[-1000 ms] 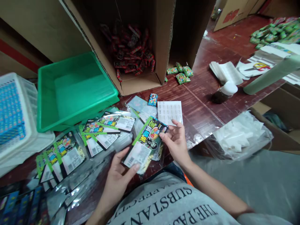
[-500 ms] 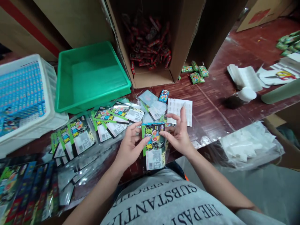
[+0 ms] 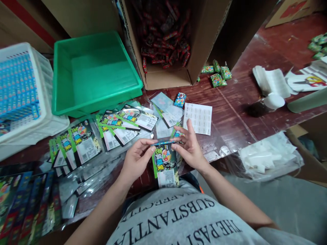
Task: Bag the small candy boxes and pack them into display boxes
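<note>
Both hands grasp one packet [image 3: 165,162] by its top edge: left hand [image 3: 136,160] pinching the left corner, right hand [image 3: 188,149] pinching the right, the packet hanging upright between them above the table [image 3: 230,119] edge. Just beyond the grip lie more packets [image 3: 120,124] and a label sheet [image 3: 198,118]; farther out stand a green tray [image 3: 94,73] and a carton [image 3: 168,41].

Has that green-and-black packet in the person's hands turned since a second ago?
Yes. The packet lay slanted beside the label sheet; now it hangs upright, pinched at its top edge by left hand and right hand.
</note>
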Tool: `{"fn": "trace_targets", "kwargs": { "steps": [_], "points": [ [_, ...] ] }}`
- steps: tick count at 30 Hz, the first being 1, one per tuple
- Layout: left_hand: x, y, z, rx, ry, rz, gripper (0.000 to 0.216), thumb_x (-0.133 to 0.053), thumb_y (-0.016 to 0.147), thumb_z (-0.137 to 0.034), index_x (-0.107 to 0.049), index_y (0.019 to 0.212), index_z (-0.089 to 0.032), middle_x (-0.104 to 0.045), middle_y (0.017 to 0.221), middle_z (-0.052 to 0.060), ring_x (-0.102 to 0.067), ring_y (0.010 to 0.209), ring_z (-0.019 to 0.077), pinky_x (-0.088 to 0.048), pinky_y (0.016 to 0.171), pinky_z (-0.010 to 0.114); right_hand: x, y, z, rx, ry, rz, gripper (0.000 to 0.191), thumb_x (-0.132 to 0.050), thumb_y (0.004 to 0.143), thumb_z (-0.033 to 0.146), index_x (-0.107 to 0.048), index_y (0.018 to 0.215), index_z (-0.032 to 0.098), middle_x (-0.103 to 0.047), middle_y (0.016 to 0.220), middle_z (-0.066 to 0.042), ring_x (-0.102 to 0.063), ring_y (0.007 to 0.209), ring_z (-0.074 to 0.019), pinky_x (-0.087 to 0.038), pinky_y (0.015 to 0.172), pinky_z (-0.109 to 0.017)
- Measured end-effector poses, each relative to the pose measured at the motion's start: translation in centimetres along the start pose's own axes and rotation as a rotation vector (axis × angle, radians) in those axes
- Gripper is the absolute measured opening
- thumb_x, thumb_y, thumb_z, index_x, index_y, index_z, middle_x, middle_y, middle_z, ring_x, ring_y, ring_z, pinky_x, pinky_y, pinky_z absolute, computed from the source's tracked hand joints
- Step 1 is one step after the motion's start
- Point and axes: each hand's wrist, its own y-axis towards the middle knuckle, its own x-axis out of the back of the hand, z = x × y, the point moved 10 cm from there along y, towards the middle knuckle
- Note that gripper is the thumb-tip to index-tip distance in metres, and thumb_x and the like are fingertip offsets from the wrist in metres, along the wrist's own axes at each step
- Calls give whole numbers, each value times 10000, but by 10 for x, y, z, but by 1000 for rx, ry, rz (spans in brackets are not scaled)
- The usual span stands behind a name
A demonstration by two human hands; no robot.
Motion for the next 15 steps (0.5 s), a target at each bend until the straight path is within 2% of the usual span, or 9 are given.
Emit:
{"fn": "trace_targets", "kwargs": {
  "steps": [3,5,7,9,11,15],
  "points": [
    [2,0,-1,30,3,-5,285,-721,881,-290,-620,1140,-227,-731,1076,48,-678,1047,189,-527,981,353,-6,1,2,-36,14,58,982,-686,919,263,9,1589,442,-665,1178,-19,-647,1048,-184,-555,972,-423],
    [-1,-2,-3,38,83,42,184,-702,895,-331,-696,1032,-209,-733,1090,59,-668,1065,198,-512,995,354,-9,1,3,-89,20,87,964,-708,902,282,-49,1598,395,-689,1034,-10,-653,1006,-190,-563,942,-414],
    [-1,-4,-7,53,123,57,154,-708,887,-348,-724,922,-199,-739,1070,59,-672,1035,200,-516,973,350,-10,3,5,-129,25,76,949,-742,869,298,-126,1587,375,-683,994,-2,-655,970,-188,-573,896,-392],
    [2,-4,-10,95,111,34,156,-735,859,-340,-719,918,-197,-749,1007,50,-688,948,195,-543,887,342,-11,6,7,-160,9,41,928,-758,846,305,-184,1574,352,-676,965,3,-654,939,-180,-576,848,-364],
    [4,-3,-13,136,108,14,164,-750,836,-334,-713,907,-191,-755,938,43,-689,866,187,-552,811,331,-13,12,7,-205,17,2,969,-776,813,305,-179,1576,318,-681,940,5,-653,868,-167,-576,785,-337],
    [10,-2,-21,152,171,17,166,-735,841,-358,-723,833,-193,-748,834,34,-667,768,176,-549,755,334,-21,19,1,-362,71,-6,1073,-810,748,311,-145,1585,234,-711,889,4,-642,726,-153,-572,719,-338]
  ]
}}
